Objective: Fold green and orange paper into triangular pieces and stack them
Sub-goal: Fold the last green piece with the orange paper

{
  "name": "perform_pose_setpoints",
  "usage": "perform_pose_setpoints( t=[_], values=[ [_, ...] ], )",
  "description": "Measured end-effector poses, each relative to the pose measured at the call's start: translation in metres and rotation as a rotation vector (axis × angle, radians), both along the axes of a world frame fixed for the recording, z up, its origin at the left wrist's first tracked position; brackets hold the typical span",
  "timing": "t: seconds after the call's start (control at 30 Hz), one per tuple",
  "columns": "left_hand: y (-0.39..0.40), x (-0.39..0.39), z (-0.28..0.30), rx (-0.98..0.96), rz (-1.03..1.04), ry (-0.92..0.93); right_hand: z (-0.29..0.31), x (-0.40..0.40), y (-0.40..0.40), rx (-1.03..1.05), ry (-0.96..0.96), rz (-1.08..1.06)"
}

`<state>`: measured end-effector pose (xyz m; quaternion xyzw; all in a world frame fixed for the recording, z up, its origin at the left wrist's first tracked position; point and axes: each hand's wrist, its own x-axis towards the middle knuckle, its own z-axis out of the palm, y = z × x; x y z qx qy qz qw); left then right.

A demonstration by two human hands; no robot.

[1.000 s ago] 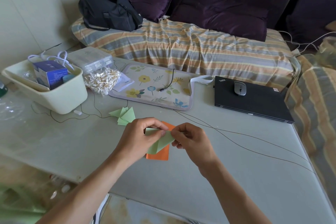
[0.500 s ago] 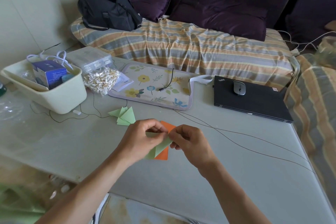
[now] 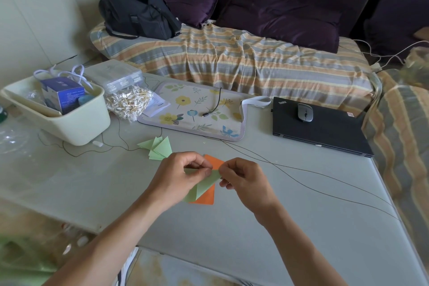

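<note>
Pinching a creased green paper (image 3: 204, 184) between our left hand (image 3: 178, 176) and right hand (image 3: 243, 179), we hold it above the orange sheet (image 3: 205, 197) (folded triangles (image 3: 159, 148) just beyond); bare table (image 3: 301, 227) rightward.

Green paper (image 3: 204, 186) between pinching hands (image 3: 209, 177)

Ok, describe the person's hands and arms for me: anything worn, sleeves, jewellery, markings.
Both arms are bare from the bottom edge of the picture up to the wrists, with no sleeve in view. The left hand and the right hand wear no gloves, and no rings, watch, bracelet or markings show on them.
</note>
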<state>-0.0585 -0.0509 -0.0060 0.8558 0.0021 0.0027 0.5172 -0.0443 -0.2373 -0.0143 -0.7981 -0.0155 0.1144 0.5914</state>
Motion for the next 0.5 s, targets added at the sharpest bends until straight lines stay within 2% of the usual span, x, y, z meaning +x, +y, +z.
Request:
perform_pose_setpoints(
  t=[0.13, 0.27, 0.5],
  values=[
    [0.0006, -0.0006, -0.0023, 0.113, -0.039, 0.015, -0.0009, -0.0021, 0.0015, -0.086, -0.036, 0.011],
    [0.0009, -0.0011, -0.0031, 0.140, -0.059, 0.020, -0.0039, -0.0022, 0.0023, -0.139, -0.069, 0.013],
    [0.0019, -0.0013, -0.0032, -0.006, -0.087, 0.045, -0.0017, -0.0042, 0.0049, 0.063, 0.027, 0.032]
  ],
)
